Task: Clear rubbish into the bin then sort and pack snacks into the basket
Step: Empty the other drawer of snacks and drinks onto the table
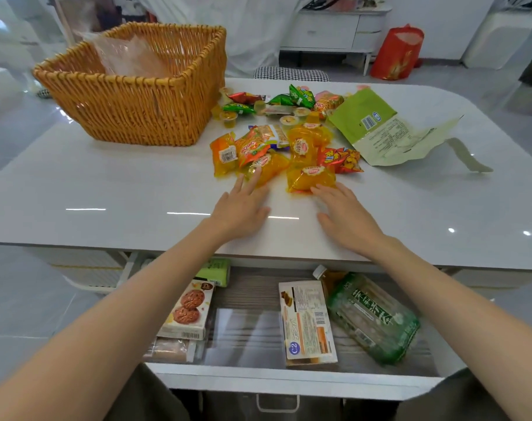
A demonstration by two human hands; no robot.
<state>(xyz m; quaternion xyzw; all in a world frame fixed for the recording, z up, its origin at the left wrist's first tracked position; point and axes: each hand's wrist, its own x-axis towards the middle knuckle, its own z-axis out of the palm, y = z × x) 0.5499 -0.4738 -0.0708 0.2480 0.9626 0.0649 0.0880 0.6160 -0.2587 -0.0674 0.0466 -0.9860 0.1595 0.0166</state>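
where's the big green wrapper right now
In the head view the big green wrapper lies on the table's right side, just right of the snack pile.

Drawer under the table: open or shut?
Open. The drawer is pulled out from under the table, and a biscuit box and a green packet lie in plain view inside it.

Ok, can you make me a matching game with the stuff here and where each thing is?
1 wicker basket
2 green wrapper
3 cookie box
4 red bag

A in the open drawer
B on the floor
C far left on the table
D right of the snack pile

Pairs: 1-C, 2-D, 3-A, 4-B
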